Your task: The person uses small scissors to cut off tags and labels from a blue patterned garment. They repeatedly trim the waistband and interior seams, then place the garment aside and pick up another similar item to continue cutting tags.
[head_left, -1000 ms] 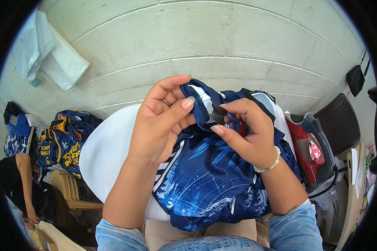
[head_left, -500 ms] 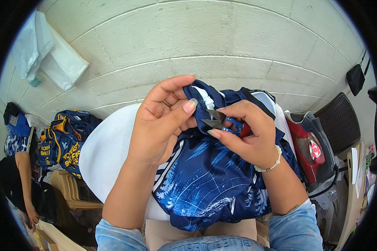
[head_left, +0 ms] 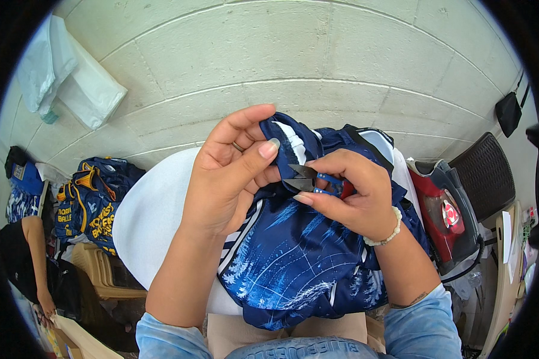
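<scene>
Both forearms angled inward; left hand pinching navy garment hem, right hand gripping small snips.

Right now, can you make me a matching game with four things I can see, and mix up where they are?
Things:
1. Thread snips
2. Beaded bracelet
3. Navy garment edge
4. White plastic bags

Places:
A. Against the block wall, upper left
B. Pinched by the left hand's fingers
C. In the right hand, blades apart
D. Around the right wrist

Pairs: 1-C, 2-D, 3-B, 4-A
</scene>
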A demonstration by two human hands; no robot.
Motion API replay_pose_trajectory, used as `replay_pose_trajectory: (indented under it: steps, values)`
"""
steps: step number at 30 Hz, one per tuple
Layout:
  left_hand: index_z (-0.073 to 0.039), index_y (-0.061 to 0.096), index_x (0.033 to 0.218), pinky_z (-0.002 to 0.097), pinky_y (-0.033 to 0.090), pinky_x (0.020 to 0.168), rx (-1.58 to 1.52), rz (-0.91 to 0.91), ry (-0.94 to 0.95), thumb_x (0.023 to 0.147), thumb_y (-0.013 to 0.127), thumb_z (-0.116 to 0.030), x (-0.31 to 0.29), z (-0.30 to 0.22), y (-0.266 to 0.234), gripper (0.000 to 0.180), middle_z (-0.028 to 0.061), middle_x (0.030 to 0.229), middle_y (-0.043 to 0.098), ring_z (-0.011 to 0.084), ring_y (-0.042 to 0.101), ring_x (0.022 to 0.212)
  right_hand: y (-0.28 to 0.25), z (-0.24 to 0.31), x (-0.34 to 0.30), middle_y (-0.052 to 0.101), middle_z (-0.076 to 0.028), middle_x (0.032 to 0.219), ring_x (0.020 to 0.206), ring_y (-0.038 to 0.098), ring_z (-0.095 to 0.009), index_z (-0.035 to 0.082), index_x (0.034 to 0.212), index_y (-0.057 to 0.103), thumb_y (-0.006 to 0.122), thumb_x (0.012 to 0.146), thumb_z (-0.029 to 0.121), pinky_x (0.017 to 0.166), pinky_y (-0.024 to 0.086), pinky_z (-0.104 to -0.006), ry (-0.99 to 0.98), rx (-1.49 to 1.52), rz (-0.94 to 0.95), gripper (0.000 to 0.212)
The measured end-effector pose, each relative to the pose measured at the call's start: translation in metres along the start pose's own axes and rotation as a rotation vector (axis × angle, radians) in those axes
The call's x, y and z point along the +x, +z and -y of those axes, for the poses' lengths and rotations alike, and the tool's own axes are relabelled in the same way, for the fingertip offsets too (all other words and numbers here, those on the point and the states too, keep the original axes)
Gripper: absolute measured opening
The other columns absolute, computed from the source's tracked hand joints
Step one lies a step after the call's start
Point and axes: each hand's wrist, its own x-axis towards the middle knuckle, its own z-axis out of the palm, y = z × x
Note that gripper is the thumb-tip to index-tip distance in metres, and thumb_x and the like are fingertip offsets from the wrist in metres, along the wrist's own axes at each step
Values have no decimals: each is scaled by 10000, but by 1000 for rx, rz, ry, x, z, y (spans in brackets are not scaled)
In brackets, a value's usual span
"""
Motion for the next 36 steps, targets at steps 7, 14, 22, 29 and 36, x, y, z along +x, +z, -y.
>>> replay_pose_trajectory:
  steps: [7,14,22,29,36]
  values:
    - [4,504,1291,336,595,803,-5,-8,-5,921,590,-8,-1,0,1,380,105,1054,619,171,657,949,1,-1,2,661,-64,818,657,624,-146,47,952,666,815,746,132,573,483,-250,-52,-48,-44,268]
    - [-1,506,1292,317,590,812,13,-27,-12,924,595,-23,-1,-1,1,379,95,1052,628,159,659,954,-1,-3,-1,668,-64,881,737,605,-110,2,990,652,802,759,75,652,476,-229,-4,-21,-79,285]
    - [-9,523,1280,301,582,833,77,-40,-10,922,600,-16,-1,1,2,366,92,1080,645,153,660,973,4,-10,-1,616,-36,912,791,543,-81,-18,1065,598,760,798,36,702,444,-214,24,93,-159,317]
    - [-3,522,1284,298,564,852,91,-18,-10,907,623,-4,-1,1,-1,390,100,1102,644,154,654,983,3,-9,0,610,-34,899,758,528,-80,-18,1080,602,769,790,48,673,429,-216,-1,55,-138,341]
    - [25,494,1312,300,529,905,86,26,29,881,624,58,-1,2,-1,451,129,1146,618,170,631,1040,3,-9,-1,641,-79,928,747,598,-124,-11,1058,627,806,752,73,657,485,-240,-33,14,-153,364]
